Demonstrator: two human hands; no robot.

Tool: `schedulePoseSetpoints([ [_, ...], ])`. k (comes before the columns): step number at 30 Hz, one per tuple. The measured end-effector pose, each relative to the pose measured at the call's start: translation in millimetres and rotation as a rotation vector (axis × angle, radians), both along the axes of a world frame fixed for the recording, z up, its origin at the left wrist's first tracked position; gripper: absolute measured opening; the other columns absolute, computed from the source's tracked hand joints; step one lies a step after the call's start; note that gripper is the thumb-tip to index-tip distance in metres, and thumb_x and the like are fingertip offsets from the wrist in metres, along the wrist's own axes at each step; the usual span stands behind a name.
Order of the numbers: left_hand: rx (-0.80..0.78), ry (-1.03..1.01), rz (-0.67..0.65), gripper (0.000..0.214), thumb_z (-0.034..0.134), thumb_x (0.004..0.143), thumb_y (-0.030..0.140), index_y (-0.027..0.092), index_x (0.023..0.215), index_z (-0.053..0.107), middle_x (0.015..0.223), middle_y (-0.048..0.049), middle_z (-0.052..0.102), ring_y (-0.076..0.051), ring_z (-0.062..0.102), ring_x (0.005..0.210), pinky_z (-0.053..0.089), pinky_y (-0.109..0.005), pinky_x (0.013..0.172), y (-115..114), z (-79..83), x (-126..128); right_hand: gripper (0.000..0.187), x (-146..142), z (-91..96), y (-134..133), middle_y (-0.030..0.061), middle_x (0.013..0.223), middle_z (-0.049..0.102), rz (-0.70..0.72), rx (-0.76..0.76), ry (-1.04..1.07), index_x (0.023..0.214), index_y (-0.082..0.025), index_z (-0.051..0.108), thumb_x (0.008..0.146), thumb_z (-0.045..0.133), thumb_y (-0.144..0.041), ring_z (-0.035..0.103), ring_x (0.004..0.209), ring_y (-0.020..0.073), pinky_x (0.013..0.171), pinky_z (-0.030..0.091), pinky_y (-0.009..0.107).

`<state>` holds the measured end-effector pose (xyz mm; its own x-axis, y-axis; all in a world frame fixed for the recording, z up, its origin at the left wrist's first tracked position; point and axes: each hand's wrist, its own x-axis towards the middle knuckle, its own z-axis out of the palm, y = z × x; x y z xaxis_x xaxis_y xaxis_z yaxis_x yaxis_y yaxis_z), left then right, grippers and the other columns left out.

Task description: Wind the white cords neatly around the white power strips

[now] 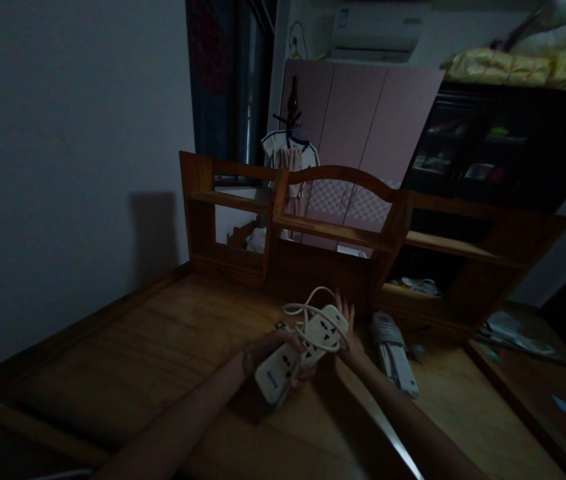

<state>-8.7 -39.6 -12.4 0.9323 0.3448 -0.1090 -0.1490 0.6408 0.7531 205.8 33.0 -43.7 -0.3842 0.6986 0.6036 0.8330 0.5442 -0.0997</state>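
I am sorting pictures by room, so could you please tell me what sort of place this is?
Probably a bedroom in a home: it has a pink wardrobe, a coat stand with a shirt, and a wall-mounted air conditioner.

The left hand (287,339) covers the middle of the white power strip (320,331), whose lettering is too small to read. The strip hides part of the right hand (350,337). Both forearms (200,403) leave the bottom edge, toward seven and five o'clock. At two o'clock, the dark cabinet (517,157) keeps its contents blurred.
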Motion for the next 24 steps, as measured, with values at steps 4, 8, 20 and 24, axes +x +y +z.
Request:
schedulePoseSetpoints([
  [4, -0.050, 0.028, 0.002, 0.040, 0.058, 0.073, 0.039, 0.015, 0.105, 0.056, 0.075, -0.0048, 0.054, -0.016, 0.052, 0.059, 0.040, -0.028, 0.057, 4.8, -5.6, 0.7, 0.053, 10.6, 12.8, 7.3, 0.0177, 0.142, 0.040, 0.084, -0.103, 0.008, 0.120, -0.019, 0.059, 0.069, 0.068, -0.031, 0.036, 0.128, 0.0412, 0.101, 0.027, 0.065],
  [8, 0.012, 0.011, 0.170, 0.032, 0.057, 0.075, 0.035, 0.013, 0.098, 0.058, 0.078, -0.0055, 0.058, -0.015, 0.055, 0.061, 0.042, -0.027, 0.058, 6.5, -9.3, 11.1, 0.043, 20.8, 57.7, 2.0, 0.0087, 0.127, 0.056, 0.253, -0.160, 0.050, 0.117, -0.022, 0.062, 0.075, 0.062, -0.027, 0.050, 0.119, 0.0287, 0.103, 0.036, 0.051],
  [20, 0.327, 0.057, 0.663, 0.027, 0.069, 0.069, 0.026, 0.013, 0.091, 0.061, 0.076, -0.0048, 0.060, -0.015, 0.056, 0.062, 0.045, -0.028, 0.059, 7.2, -20.7, 26.0, 0.059, 1.3, 99.5, -48.6, 0.0129, 0.118, 0.060, 0.156, -0.232, 0.737, 0.127, -0.019, 0.044, 0.079, 0.065, -0.046, 0.063, 0.078, 0.0196, 0.068, 0.052, 0.034],
  [24, 0.491, 0.049, 0.819, 0.048, 0.075, 0.065, 0.017, 0.019, 0.110, 0.059, 0.084, -0.0044, 0.063, -0.017, 0.058, 0.072, 0.044, -0.027, 0.066, -1.4, -13.5, 31.3, 0.063, -0.2, 95.7, -23.9, 0.0101, 0.109, 0.065, 0.148, -0.534, 0.929, 0.126, -0.018, 0.047, 0.076, 0.065, -0.052, 0.063, 0.076, 0.0186, 0.060, 0.051, 0.029],
])
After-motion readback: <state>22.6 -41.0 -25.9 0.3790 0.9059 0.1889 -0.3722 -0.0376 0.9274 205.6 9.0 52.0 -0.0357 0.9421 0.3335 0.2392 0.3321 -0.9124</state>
